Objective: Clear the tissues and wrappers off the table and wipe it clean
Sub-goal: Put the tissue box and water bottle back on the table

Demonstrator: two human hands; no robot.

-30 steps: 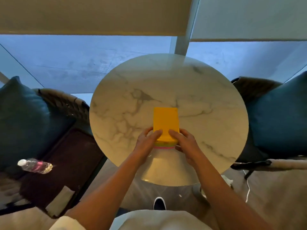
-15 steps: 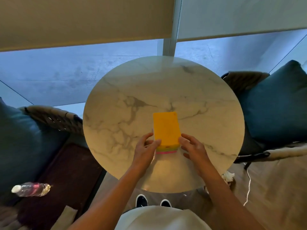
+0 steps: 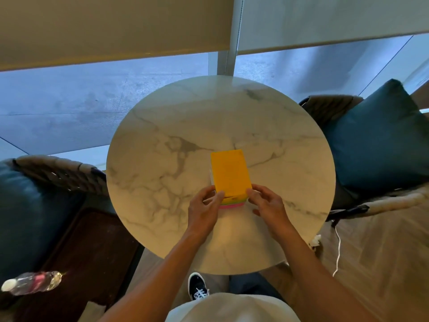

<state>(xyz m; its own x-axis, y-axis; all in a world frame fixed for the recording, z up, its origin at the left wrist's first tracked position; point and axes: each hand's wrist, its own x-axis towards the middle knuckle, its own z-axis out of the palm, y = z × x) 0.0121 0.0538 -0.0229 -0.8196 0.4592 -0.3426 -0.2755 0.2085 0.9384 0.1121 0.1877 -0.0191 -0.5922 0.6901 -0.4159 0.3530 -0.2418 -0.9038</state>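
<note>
Round marble bench under you, and the yellow cloth stack runs lengthwise straight away from your grip. Your left hand and right hand pinch its near corners, equally close.

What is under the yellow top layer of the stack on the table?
Under the yellow top layer, green and pink layers show at the near edge; both hands cover the stack's near corners, and its underside is hidden.
</note>
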